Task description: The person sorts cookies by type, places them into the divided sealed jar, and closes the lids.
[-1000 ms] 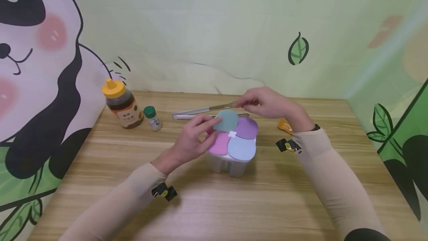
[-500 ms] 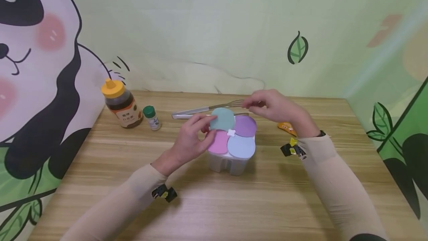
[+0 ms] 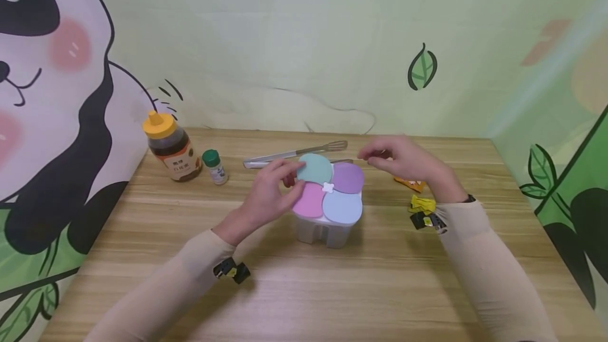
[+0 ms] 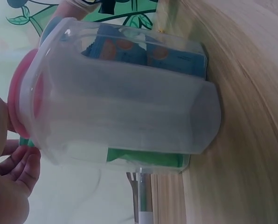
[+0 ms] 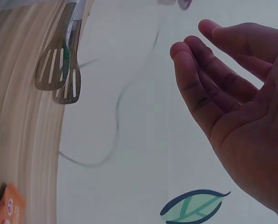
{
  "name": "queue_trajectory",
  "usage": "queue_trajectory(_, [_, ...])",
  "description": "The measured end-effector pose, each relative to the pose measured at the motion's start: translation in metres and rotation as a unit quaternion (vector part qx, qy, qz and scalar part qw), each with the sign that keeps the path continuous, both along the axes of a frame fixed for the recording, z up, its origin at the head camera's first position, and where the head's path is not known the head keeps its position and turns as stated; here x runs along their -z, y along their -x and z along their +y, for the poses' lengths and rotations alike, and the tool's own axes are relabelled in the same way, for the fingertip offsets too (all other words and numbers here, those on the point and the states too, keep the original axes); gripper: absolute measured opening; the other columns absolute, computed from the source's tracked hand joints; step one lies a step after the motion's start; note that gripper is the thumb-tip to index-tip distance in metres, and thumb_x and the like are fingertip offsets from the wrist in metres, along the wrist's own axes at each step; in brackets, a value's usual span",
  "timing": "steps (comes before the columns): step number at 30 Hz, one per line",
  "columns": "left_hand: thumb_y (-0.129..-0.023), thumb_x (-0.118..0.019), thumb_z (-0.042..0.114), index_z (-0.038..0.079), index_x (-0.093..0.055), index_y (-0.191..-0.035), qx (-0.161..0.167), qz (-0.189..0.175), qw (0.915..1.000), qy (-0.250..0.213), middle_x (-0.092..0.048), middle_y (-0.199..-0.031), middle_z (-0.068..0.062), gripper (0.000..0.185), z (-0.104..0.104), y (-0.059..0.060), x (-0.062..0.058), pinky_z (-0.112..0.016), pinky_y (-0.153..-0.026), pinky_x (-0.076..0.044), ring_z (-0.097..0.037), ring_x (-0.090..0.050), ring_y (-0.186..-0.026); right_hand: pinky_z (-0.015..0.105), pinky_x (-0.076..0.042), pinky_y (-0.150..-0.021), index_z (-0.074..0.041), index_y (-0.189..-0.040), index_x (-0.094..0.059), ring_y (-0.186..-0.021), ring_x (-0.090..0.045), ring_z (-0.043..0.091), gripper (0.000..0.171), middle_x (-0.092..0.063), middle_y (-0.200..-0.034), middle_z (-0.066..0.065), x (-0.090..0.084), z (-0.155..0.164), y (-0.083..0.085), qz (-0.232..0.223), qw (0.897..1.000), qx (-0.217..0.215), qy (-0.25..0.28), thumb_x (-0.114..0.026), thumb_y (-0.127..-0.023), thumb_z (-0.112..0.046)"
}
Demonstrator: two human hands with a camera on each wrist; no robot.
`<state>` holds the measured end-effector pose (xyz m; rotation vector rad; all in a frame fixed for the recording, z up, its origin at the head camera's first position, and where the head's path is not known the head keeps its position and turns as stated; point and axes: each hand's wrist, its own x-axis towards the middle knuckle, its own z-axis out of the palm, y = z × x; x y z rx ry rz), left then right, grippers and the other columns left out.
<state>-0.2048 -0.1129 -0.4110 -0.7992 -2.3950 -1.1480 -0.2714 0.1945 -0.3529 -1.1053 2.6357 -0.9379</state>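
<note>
A clear box (image 4: 129, 102) stands mid-table, topped by four petal-shaped lids: teal (image 3: 314, 168), pink (image 3: 309, 200), purple (image 3: 348, 177) and pale blue (image 3: 342, 207). All four lie down flat. My left hand (image 3: 268, 191) is at the box's left side, forefinger touching the teal lid's edge and thumb at the pink lid. Blue packets (image 4: 169, 58) and a green packet (image 4: 146, 156) show through the box walls. My right hand (image 3: 404, 157) hovers right of the box, fingers loosely bent and holding nothing.
Behind the box lie metal tongs (image 3: 275, 158) with slotted ends. Left of it stand a yellow-capped honey bottle (image 3: 176, 152) and a green-capped shaker (image 3: 216, 167). An orange packet (image 3: 409, 183) and a yellow wrapper-like piece (image 3: 421, 204) are near my right wrist.
The teal lid has settled back left and down from overlapping the purple one. My right hand has drawn back rightward and toward me, uncovering the tongs' ends and the yellow piece.
</note>
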Motion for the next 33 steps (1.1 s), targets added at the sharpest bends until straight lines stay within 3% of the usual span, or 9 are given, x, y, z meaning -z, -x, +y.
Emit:
queue_trajectory(7, [-0.086,-0.07,0.01,-0.001,-0.069,-0.114,-0.021,-0.005,0.9998,-0.002,-0.065,-0.093,-0.007,0.03,0.002,-0.002,-0.001,-0.023,-0.064,-0.055,-0.011,-0.058,-0.074,0.039,-0.055,-0.085,-0.007,-0.113,-0.069,-0.098,-0.063,0.018,0.02,-0.069,-0.11,0.006,0.004,0.01,0.0,-0.001,1.0,0.001,0.011,-0.06,-0.095,-0.005])
queue_trajectory(14, [-0.088,-0.068,0.013,0.0,-0.069,-0.115,-0.025,-0.036,0.9989,0.017,-0.065,-0.094,-0.006,0.031,0.001,0.0,-0.003,-0.02,-0.062,-0.053,-0.011,-0.059,-0.075,0.035,-0.055,-0.083,-0.008,-0.112,-0.07,-0.095,-0.063,0.017,0.019,-0.07,-0.108,0.005,0.007,0.018,-0.001,0.003,1.0,0.011,0.002,-0.061,-0.095,-0.005])
queue_trajectory(20, [-0.089,-0.066,0.016,0.001,-0.069,-0.115,-0.018,-0.034,0.9985,0.039,-0.062,-0.097,-0.007,0.03,-0.002,0.003,-0.002,-0.023,-0.064,-0.053,-0.016,-0.06,-0.079,0.033,-0.055,-0.081,-0.006,-0.111,-0.07,-0.093,-0.063,0.017,0.019,-0.07,-0.107,0.006,0.013,0.027,-0.003,0.01,1.0,0.016,0.0,-0.06,-0.095,-0.005])
queue_trajectory(24, [-0.089,-0.064,0.02,0.004,-0.068,-0.113,-0.01,-0.004,0.9971,0.075,-0.06,-0.116,-0.01,0.029,-0.004,0.007,-0.001,-0.032,-0.082,-0.054,-0.022,-0.059,-0.1,0.035,-0.055,-0.08,-0.006,-0.11,-0.07,-0.092,-0.064,0.017,0.018,-0.07,-0.106,0.006,0.016,0.031,-0.004,0.009,1.0,0.019,-0.003,-0.06,-0.095,-0.004])
queue_trajectory(27, [-0.09,-0.061,0.02,0.004,-0.067,-0.114,0.005,0.015,0.9949,0.1,-0.058,-0.13,-0.012,0.03,-0.006,0.009,-0.001,-0.04,-0.1,-0.048,-0.027,-0.054,-0.12,0.033,-0.055,-0.08,-0.007,-0.109,-0.07,-0.092,-0.065,0.017,0.018,-0.071,-0.106,0.006,0.02,0.033,-0.003,0.005,1.0,0.019,-0.003,-0.06,-0.095,-0.004])
queue_trajectory(29, [-0.091,-0.058,0.021,0.004,-0.066,-0.115,0.013,0.013,0.9933,0.114,-0.058,-0.134,-0.012,0.03,-0.006,0.01,-0.001,-0.042,-0.107,-0.042,-0.028,-0.051,-0.127,0.031,-0.055,-0.08,-0.007,-0.11,-0.07,-0.092,-0.064,0.017,0.018,-0.07,-0.107,0.006,0.022,0.035,-0.003,0.001,1.0,0.02,0.0,-0.06,-0.095,-0.004])
queue_trajectory(33, [-0.094,-0.054,0.022,0.004,-0.064,-0.118,0.018,-0.009,0.991,0.132,-0.057,-0.137,-0.012,0.031,-0.007,0.01,-0.002,-0.042,-0.111,-0.039,-0.029,-0.049,-0.131,0.028,-0.055,-0.079,-0.007,-0.11,-0.07,-0.092,-0.064,0.017,0.019,-0.07,-0.107,0.007,0.024,0.039,-0.002,-0.002,1.0,0.03,0.002,-0.059,-0.095,-0.003])
